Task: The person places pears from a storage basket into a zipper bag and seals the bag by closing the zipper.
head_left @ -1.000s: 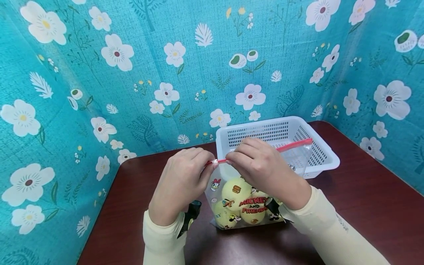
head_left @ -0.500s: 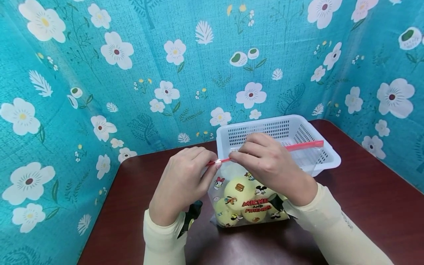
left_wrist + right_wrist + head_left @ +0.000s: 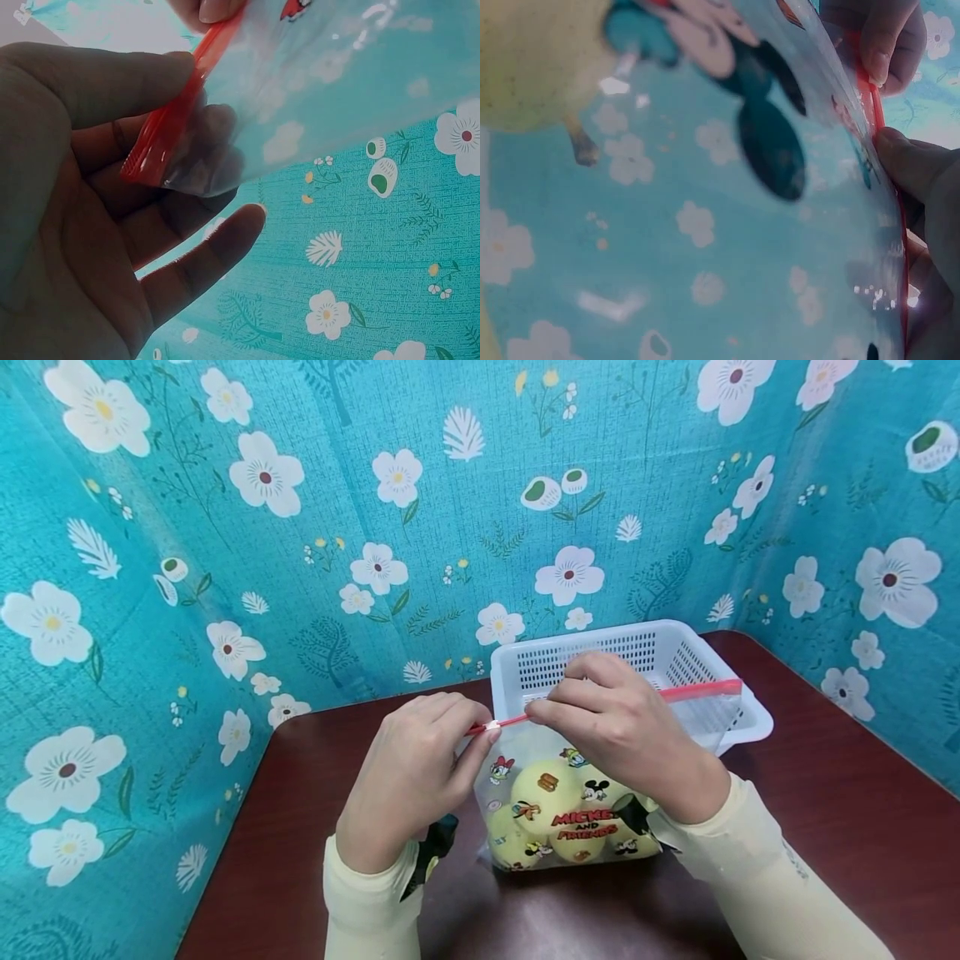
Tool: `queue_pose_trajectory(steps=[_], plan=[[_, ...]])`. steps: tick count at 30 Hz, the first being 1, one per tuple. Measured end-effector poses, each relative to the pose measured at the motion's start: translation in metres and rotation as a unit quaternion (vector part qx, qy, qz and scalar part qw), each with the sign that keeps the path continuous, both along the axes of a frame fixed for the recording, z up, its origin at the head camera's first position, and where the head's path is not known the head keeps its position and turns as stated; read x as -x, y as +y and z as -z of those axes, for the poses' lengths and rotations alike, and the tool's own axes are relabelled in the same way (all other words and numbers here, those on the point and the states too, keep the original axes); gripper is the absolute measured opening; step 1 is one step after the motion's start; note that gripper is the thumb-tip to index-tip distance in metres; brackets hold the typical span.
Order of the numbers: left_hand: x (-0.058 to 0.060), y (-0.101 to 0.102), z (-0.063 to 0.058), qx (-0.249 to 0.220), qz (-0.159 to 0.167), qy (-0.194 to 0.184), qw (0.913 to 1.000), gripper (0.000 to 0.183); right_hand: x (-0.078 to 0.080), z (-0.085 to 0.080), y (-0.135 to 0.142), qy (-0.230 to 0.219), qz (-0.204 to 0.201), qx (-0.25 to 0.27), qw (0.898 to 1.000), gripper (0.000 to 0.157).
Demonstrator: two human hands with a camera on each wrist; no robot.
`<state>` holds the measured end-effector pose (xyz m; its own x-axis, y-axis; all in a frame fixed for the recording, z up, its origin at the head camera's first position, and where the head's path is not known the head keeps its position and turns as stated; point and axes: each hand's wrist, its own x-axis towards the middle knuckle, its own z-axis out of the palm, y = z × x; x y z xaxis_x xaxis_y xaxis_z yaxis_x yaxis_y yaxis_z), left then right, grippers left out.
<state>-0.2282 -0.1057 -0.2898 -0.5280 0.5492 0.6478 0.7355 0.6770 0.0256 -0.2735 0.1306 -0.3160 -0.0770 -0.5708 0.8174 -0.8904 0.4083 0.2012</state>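
A clear zip bag (image 3: 495, 802) with cartoon prints and "Mickey and Friends" lettering stands on the table. Inside are several pale yellow round fruits (image 3: 547, 789) that look like pears; one short stem (image 3: 583, 144) shows in the right wrist view. My left hand (image 3: 412, 768) pinches the left end of the bag's red zip strip (image 3: 161, 139), thumb in front and fingers behind. A small white spot shows on the strip by the left fingertips. My right hand (image 3: 626, 739) pinches the strip a little further right, its fingers partly hidden. The strip's right end (image 3: 705, 690) sticks out beyond that hand.
Behind the bag, a white perforated plastic basket (image 3: 750, 718) stands at the table's back right. The dark red-brown table (image 3: 300, 827) meets a turquoise flowered cloth (image 3: 435, 527) at the back and sides.
My right hand has slid right along the zip strip, away from the left hand. The bag has shifted slightly right, and its strip reaches further right. My left hand stays nearly in place.
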Motion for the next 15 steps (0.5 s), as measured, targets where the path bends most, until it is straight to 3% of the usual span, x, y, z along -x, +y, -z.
queue_pose_trajectory(steps=[8, 15], plan=[[-0.0012, -0.0004, 0.0001, 0.003, -0.008, -0.002, 1.0, 0.01, 0.0023, -0.0015, 0.0032, 0.009, -0.005, -0.004, 1.0, 0.033], [-0.0015, -0.0006, -0.0009, 0.0, -0.007, 0.001, 1.0, 0.01, 0.0021, -0.0022, 0.0056, 0.004, 0.003, -0.006, 1.0, 0.04]])
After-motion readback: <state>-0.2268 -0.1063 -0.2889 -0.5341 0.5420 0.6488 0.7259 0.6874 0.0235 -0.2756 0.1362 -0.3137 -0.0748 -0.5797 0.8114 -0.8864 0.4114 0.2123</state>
